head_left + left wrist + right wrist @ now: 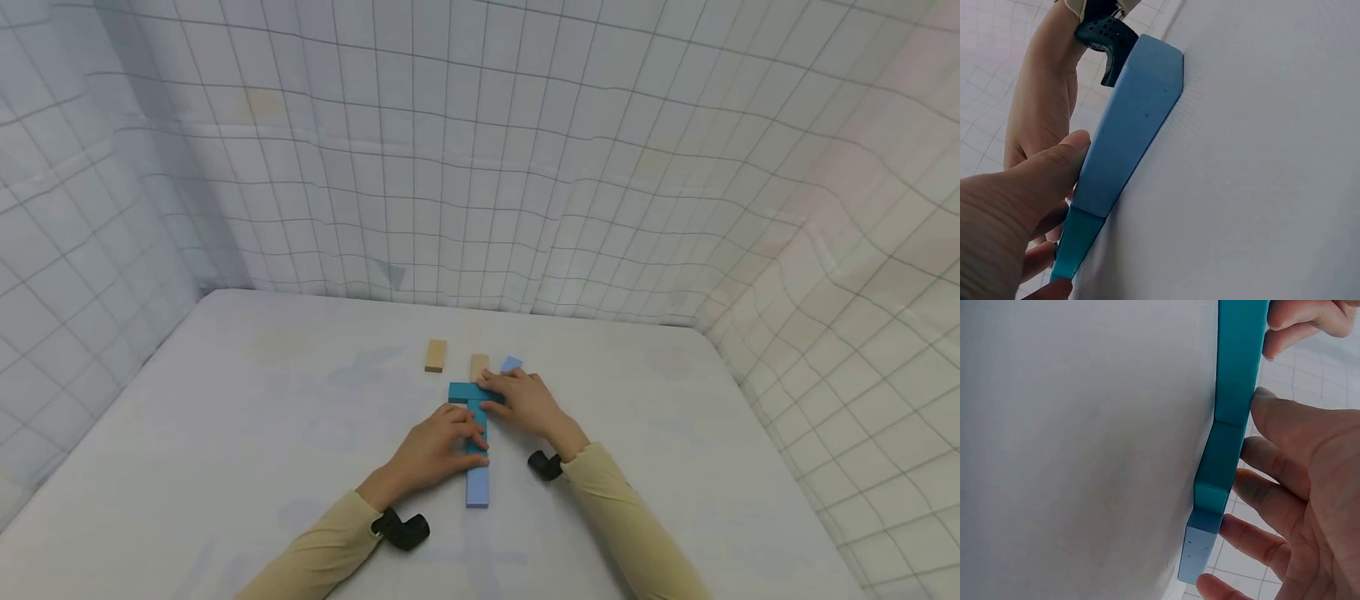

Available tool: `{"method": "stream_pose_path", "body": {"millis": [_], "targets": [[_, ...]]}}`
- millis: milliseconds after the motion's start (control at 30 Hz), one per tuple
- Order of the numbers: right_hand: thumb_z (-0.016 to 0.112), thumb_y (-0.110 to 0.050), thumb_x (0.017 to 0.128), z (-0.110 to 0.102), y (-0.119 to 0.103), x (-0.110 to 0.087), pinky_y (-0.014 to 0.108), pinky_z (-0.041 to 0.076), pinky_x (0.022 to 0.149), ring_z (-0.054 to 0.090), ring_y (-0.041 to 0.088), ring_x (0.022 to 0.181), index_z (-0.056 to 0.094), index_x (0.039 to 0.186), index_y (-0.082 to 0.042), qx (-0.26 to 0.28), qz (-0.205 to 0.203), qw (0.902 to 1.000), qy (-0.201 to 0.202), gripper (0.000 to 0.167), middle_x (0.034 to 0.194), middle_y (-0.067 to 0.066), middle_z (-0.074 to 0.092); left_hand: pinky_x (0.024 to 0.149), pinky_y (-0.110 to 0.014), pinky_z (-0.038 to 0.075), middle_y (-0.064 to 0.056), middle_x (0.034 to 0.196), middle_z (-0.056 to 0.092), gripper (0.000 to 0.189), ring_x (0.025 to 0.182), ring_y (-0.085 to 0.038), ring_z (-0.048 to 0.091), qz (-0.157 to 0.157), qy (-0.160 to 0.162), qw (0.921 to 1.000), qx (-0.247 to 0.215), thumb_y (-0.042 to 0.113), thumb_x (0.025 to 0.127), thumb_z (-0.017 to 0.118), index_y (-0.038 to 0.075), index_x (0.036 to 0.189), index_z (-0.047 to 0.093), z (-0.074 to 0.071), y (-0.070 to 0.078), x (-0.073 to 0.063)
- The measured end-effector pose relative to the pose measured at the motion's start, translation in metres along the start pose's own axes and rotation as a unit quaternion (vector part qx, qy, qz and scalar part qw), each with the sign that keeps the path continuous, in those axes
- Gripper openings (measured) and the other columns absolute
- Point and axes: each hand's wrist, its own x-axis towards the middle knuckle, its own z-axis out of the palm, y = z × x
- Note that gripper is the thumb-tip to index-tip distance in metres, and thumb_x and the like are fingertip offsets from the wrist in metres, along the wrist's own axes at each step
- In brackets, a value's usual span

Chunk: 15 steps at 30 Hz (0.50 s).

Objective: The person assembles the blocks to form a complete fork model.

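Flat rectangular blocks lie in a T on the white table. A teal block forms the crossbar, and another teal block meets its near side. Nearest me, a light blue block continues the stem. My left hand rests over the stem, its thumb on the light blue block and its bent fingers at the teal one. My right hand touches the crossbar's right part with spread fingers, covering that end. In the right wrist view its thumb lies near the joint of the teal blocks.
Beyond the crossbar are a tan block on the left, a second tan block partly behind my right fingers, and another light blue block. Grid-patterned curtains enclose the table at the back and sides.
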Motion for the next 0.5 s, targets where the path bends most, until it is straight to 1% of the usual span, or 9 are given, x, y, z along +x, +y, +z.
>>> {"method": "stream_pose_path", "body": {"millis": [100, 233, 400, 500], "targets": [[0.061, -0.036, 0.092, 0.0001, -0.0018, -0.0002, 0.050, 0.040, 0.087, 0.049, 0.026, 0.118, 0.057, 0.133, -0.015, 0.003, 0.004, 1.0000, 0.001, 0.046, 0.140, 0.002, 0.048, 0.086, -0.031, 0.046, 0.011, 0.102, 0.057, 0.020, 0.109, -0.011, 0.046, 0.015, 0.004, 0.9998, 0.014, 0.039, 0.081, 0.075, 0.023, 0.093, 0.072, -0.0014, 0.0015, 0.0002], [0.061, -0.035, 0.092, 0.0001, -0.0036, -0.0004, 0.051, 0.041, 0.087, 0.049, 0.027, 0.119, 0.057, 0.133, -0.013, 0.004, 0.004, 1.0000, 0.002, 0.046, 0.140, 0.004, 0.047, 0.085, -0.031, 0.046, 0.010, 0.101, 0.057, 0.022, 0.108, -0.012, 0.048, 0.024, 0.006, 0.9994, 0.024, 0.037, 0.081, 0.075, 0.021, 0.094, 0.072, -0.0028, 0.0024, 0.0003], [0.061, -0.035, 0.093, -0.0007, -0.0042, -0.0017, 0.051, 0.042, 0.084, 0.051, 0.029, 0.115, 0.060, 0.130, -0.009, -0.002, -0.006, 0.9998, 0.021, 0.045, 0.137, 0.007, 0.051, 0.085, -0.031, 0.046, 0.009, 0.100, 0.058, 0.022, 0.105, -0.012, 0.050, 0.039, 0.012, 0.9986, 0.035, 0.036, 0.080, 0.076, 0.019, 0.094, 0.072, -0.0041, 0.0040, 0.0015], [0.061, -0.036, 0.092, -0.0007, -0.0034, -0.0022, 0.050, 0.042, 0.083, 0.051, 0.028, 0.115, 0.060, 0.130, -0.009, -0.001, -0.003, 0.9998, 0.022, 0.046, 0.137, 0.007, 0.051, 0.083, -0.030, 0.047, 0.009, 0.097, 0.058, 0.022, 0.100, -0.011, 0.053, 0.052, 0.017, 0.9977, 0.040, 0.035, 0.080, 0.077, 0.018, 0.093, 0.072, -0.0047, 0.0060, 0.0032]]}}
